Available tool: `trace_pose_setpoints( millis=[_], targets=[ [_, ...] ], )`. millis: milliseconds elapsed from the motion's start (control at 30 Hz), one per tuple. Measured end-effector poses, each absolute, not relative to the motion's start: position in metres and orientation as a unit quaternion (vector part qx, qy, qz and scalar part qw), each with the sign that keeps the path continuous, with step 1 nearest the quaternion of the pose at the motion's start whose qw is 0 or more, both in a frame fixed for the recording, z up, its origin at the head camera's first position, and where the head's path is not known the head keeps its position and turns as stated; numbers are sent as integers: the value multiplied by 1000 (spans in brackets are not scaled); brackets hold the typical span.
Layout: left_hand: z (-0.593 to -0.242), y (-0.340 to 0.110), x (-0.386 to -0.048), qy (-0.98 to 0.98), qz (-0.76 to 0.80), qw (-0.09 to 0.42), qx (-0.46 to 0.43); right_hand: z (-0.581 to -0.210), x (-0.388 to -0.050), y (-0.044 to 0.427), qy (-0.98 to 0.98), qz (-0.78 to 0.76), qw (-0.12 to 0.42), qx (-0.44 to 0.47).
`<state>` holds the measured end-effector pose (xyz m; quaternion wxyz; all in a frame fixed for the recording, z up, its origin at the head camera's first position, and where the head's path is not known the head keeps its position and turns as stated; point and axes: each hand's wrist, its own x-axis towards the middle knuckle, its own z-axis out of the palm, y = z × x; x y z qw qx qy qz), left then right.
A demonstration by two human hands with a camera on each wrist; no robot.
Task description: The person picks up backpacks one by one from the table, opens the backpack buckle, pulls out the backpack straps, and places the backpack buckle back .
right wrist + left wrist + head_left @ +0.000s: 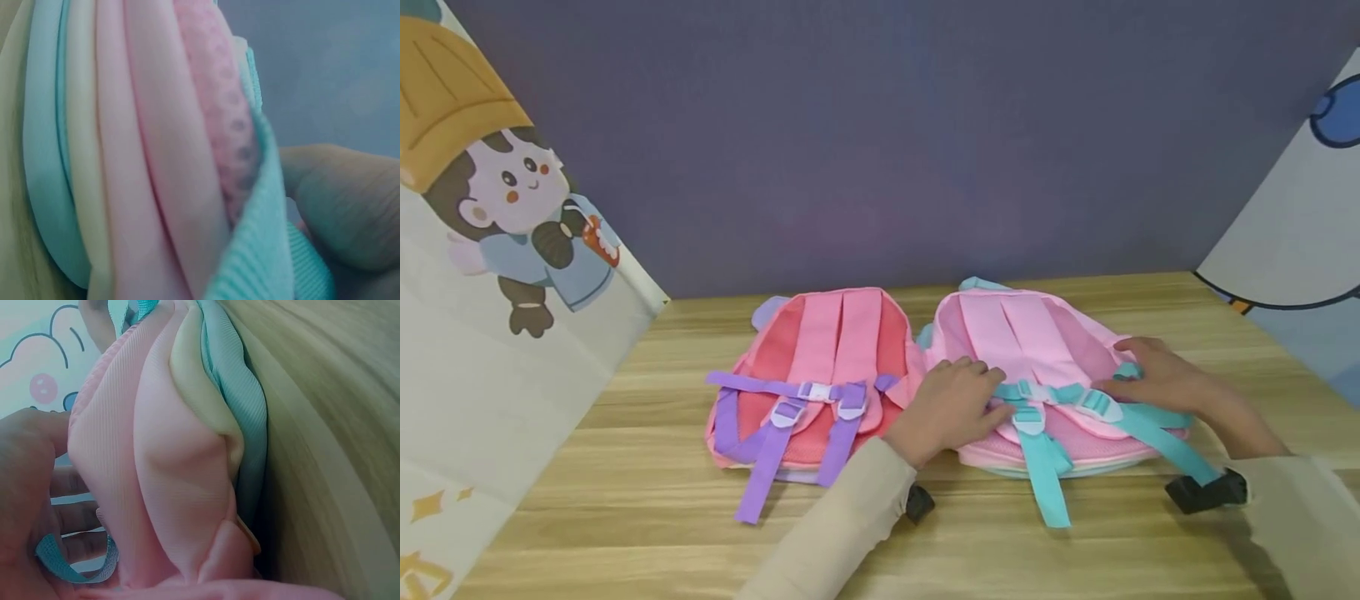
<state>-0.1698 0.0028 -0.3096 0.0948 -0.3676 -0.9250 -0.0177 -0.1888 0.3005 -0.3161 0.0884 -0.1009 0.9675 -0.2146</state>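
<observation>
Noted near back edge of counter (617,500): pink backpack (1026,333), straps upward, with coral backpack (816,358) beside. Touching its left side: left hand (951,408), fingers loosely spread. On right, by turquoise strap (1159,442): right hand (1168,379), thumb and fingers parted.

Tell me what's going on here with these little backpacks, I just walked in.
A person has both hands at the light pink backpack, the one with teal straps. The left hand is at its left side and the right hand at its right; whether either actually grips it is hard to tell. The coral-pink backpack with purple straps lies just to the left. Both bags are strap side up on the wooden table.
</observation>
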Motion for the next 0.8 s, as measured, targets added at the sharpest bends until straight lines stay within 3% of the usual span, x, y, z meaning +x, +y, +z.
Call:
trace_pose_setpoints(
  millis=[800],
  targets=[
    [-312, -27, -174, -941, -27, 93, -324, -317, -184, 257, 972, -194, 64, -112]
  ],
)
